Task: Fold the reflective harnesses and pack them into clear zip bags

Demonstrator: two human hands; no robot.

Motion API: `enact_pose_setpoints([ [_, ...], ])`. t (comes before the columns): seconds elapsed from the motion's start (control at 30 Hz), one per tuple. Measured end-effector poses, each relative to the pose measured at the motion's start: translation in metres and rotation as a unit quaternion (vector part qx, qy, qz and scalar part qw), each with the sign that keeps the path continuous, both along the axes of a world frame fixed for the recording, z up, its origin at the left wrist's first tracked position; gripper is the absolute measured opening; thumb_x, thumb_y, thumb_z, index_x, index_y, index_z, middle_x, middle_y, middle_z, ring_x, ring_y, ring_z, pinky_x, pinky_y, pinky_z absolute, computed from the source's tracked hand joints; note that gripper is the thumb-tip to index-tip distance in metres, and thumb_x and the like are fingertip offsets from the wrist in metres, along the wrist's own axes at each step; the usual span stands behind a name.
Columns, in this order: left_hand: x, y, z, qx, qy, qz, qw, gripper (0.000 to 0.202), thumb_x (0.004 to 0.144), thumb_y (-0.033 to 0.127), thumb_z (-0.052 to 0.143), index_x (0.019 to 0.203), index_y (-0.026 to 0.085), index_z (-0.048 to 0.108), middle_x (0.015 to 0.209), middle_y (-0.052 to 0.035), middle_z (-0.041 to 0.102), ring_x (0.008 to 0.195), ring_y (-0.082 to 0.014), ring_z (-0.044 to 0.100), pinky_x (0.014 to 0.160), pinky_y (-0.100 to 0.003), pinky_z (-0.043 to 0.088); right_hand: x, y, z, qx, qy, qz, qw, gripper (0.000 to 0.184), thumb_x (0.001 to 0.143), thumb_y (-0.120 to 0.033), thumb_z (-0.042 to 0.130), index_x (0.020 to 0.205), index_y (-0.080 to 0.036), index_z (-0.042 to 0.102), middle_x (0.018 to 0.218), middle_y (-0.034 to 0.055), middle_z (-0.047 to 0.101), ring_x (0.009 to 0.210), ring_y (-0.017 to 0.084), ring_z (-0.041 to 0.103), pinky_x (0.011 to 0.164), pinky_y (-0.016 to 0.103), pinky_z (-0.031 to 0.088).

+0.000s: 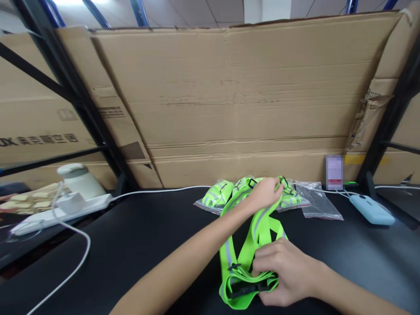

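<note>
A neon-green reflective vest [259, 225] made of straps with grey stripes lies partly gathered on the black table. My right hand [287, 271] grips its folded lower bundle, where a black buckle [247, 288] shows. Farther back, my left hand [267, 192] is closed on the upper end of the straps, its fingertips pinching the strap near a small black slider. Behind that hand, more green reflective straps [218, 194] lie in clear plastic bags along the cardboard; my left hand and the vest partly hide them.
An unfilled clear bag [320, 203] lies right of the straps. Near it are a light-blue power bank [370, 209] and a blurred phone [334, 173]. At left stand a white power strip [62, 214], cable and white bottle [80, 179]. A cardboard wall [229, 96] closes the back.
</note>
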State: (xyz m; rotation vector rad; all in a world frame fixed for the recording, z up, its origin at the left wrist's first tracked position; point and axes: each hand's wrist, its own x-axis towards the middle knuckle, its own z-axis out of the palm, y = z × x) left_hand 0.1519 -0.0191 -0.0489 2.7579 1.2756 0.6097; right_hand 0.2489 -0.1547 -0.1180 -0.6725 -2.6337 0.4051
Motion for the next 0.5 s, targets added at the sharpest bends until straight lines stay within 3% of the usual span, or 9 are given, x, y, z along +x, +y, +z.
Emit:
enact_pose_setpoints([
  [0.07,-0.005,0.026,0.011,0.001,-0.039,0.041,0.998,0.051,0.104,0.038,0.03,0.082,0.014,0.07,0.063,-0.0044,0.066,0.054,-0.0166,0.059,0.052,-0.026,0.039,0.001,0.0,0.002,0.026,-0.029,0.007,0.999,0.022,0.075,-0.038,0.071,0.084,-0.024,0.057,0.077,-0.0042,0.058,0.067,0.014,0.052,0.054,0.027,0.024],
  [0.13,-0.01,0.048,0.016,-0.002,-0.055,0.073,0.996,0.052,0.102,0.039,0.035,0.073,0.014,0.07,0.055,-0.0027,0.06,0.051,-0.0162,0.056,0.049,-0.025,0.036,0.002,0.001,0.004,0.045,-0.052,0.004,0.998,0.023,0.076,-0.04,0.07,0.082,-0.023,0.056,0.078,-0.0029,0.059,0.067,0.014,0.052,0.054,0.029,0.023],
  [0.23,-0.017,0.064,0.01,0.0,-0.045,0.091,0.995,0.048,0.098,0.036,0.045,0.062,0.015,0.069,0.049,-0.0022,0.057,0.052,-0.0177,0.056,0.054,-0.027,0.038,0.004,0.002,0.005,0.043,-0.065,-0.027,0.997,0.022,0.075,-0.039,0.07,0.081,-0.022,0.056,0.076,-0.0026,0.059,0.067,0.015,0.053,0.054,0.029,0.022],
  [0.37,-0.021,0.056,0.0,0.043,-0.007,0.07,0.997,0.041,0.09,0.038,0.062,0.056,0.016,0.067,0.061,-0.0104,0.067,0.081,-0.028,0.065,0.08,-0.036,0.044,0.003,0.003,0.004,0.021,-0.044,-0.036,0.998,0.02,0.075,-0.039,0.068,0.083,-0.023,0.058,0.076,-0.0032,0.06,0.068,0.015,0.055,0.054,0.028,0.025],
  [0.5,-0.036,0.041,0.012,0.096,0.002,0.054,0.994,0.045,0.098,0.047,0.048,0.076,0.016,0.073,0.092,-0.0145,0.074,0.107,-0.0325,0.06,0.1,-0.046,0.037,0.002,0.003,0.003,0.008,-0.033,-0.039,0.999,0.019,0.076,-0.038,0.067,0.085,-0.023,0.061,0.077,-0.0029,0.063,0.069,0.015,0.059,0.055,0.027,0.027],
])
